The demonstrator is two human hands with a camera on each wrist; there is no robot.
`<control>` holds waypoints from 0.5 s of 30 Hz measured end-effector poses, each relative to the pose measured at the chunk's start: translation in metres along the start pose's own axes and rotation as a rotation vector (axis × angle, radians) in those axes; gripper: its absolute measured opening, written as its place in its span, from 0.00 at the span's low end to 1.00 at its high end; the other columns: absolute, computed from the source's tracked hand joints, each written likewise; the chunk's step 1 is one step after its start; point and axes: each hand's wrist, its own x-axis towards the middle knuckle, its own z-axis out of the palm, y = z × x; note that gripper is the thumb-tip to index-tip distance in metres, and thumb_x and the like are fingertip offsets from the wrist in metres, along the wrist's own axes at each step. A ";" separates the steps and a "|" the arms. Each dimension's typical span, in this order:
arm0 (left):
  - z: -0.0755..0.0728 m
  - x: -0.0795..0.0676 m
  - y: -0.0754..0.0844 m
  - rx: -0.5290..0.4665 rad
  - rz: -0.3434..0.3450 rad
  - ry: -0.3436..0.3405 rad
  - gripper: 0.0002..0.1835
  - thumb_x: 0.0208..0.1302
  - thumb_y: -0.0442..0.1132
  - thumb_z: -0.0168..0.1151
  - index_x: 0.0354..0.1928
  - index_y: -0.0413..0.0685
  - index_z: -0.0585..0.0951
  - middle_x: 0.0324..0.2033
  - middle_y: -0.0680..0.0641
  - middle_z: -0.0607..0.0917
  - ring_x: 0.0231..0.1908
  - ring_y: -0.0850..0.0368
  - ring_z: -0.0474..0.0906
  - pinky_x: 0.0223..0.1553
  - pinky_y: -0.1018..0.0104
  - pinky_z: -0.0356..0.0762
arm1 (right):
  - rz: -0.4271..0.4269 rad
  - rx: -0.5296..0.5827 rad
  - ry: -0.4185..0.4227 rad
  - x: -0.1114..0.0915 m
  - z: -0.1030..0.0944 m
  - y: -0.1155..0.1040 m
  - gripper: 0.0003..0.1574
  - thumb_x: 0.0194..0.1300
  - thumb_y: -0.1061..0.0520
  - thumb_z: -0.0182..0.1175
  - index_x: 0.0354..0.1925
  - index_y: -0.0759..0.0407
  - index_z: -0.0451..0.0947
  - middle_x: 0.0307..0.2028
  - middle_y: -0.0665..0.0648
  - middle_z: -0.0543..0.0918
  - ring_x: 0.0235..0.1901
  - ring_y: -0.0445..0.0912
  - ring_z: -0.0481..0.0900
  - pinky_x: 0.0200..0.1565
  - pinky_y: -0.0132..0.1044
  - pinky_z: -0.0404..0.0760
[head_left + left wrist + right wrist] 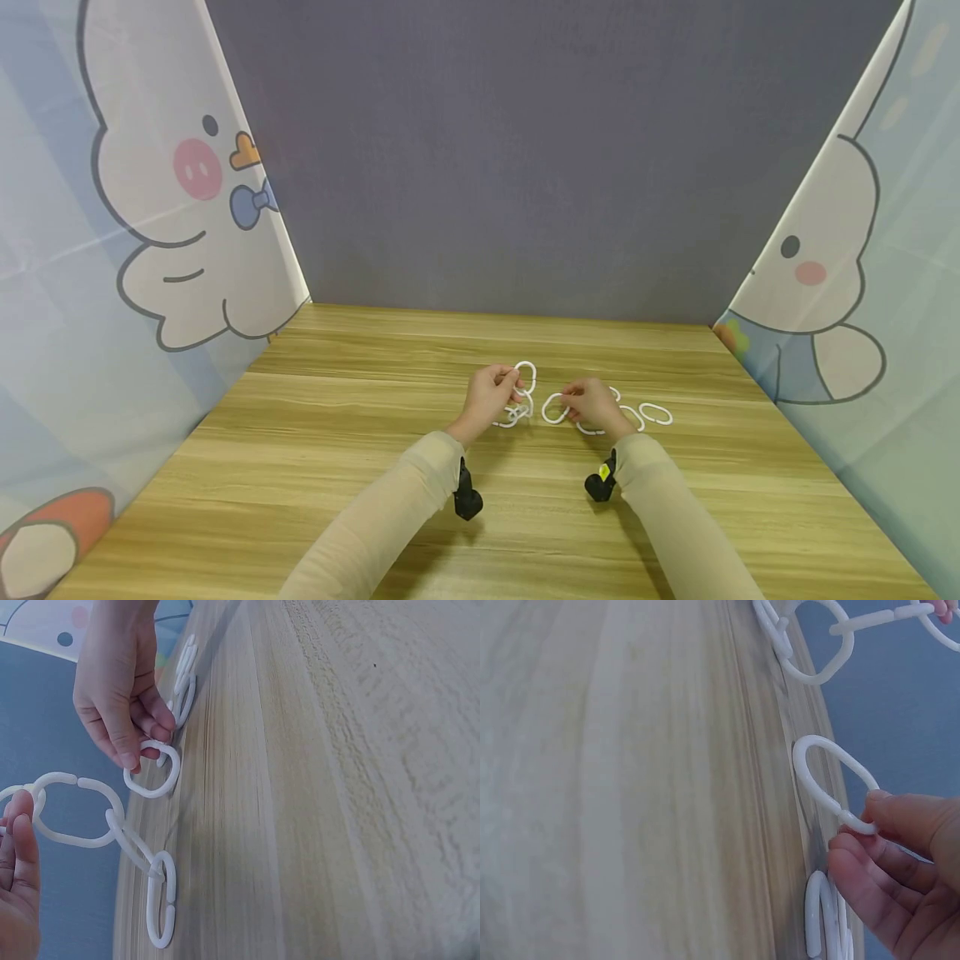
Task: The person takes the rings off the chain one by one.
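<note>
My left hand [489, 393] pinches a link of a short chain of white plastic oval links [79, 841]. One link stands up past the fingertips, and the rest hang down, the lowest lying on the wooden table. Each link has a small split in its side. To the right, my right hand [594, 404] holds a single white link [817, 793] between thumb and fingers, just above the table. This link is apart from the chain. In the left wrist view, the left hand shows only in part at the lower left edge.
Several loose white links [670, 415] lie on the table [525, 517] beside and beneath my right hand, some partly hidden by it. A dark grey panel [525, 167] rises behind the table. Cartoon-printed cloth walls [202, 283] flank both sides.
</note>
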 end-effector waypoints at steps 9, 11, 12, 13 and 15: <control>0.000 0.001 -0.001 0.007 0.009 -0.005 0.10 0.67 0.35 0.54 0.39 0.34 0.79 0.29 0.40 0.83 0.21 0.59 0.78 0.28 0.64 0.80 | 0.002 -0.026 0.021 0.000 -0.001 0.002 0.09 0.60 0.64 0.61 0.38 0.71 0.80 0.18 0.56 0.78 0.14 0.41 0.72 0.16 0.31 0.73; 0.000 0.001 -0.001 -0.002 0.006 -0.011 0.10 0.67 0.36 0.54 0.40 0.34 0.79 0.29 0.39 0.83 0.21 0.58 0.78 0.29 0.63 0.80 | 0.013 -0.016 0.023 0.000 -0.001 0.003 0.09 0.60 0.64 0.62 0.37 0.70 0.81 0.17 0.56 0.78 0.13 0.40 0.72 0.16 0.30 0.73; 0.000 0.001 -0.001 -0.010 0.006 -0.015 0.10 0.67 0.36 0.54 0.40 0.34 0.79 0.30 0.39 0.83 0.22 0.57 0.78 0.29 0.62 0.80 | 0.016 -0.012 0.023 0.000 -0.001 0.003 0.09 0.60 0.63 0.62 0.37 0.70 0.81 0.16 0.56 0.78 0.13 0.40 0.71 0.16 0.30 0.73; -0.001 0.001 0.000 -0.017 0.003 -0.018 0.10 0.67 0.35 0.54 0.40 0.34 0.79 0.30 0.38 0.83 0.22 0.56 0.79 0.30 0.61 0.80 | 0.018 -0.009 0.022 0.001 -0.001 0.003 0.09 0.59 0.63 0.62 0.37 0.70 0.81 0.17 0.56 0.78 0.13 0.40 0.71 0.16 0.29 0.72; -0.001 -0.002 0.007 -0.022 0.004 -0.022 0.09 0.67 0.33 0.54 0.40 0.32 0.79 0.31 0.35 0.82 0.23 0.51 0.79 0.30 0.59 0.80 | 0.030 0.000 0.017 0.001 -0.001 0.004 0.09 0.60 0.63 0.62 0.37 0.70 0.81 0.17 0.56 0.78 0.13 0.40 0.71 0.15 0.29 0.72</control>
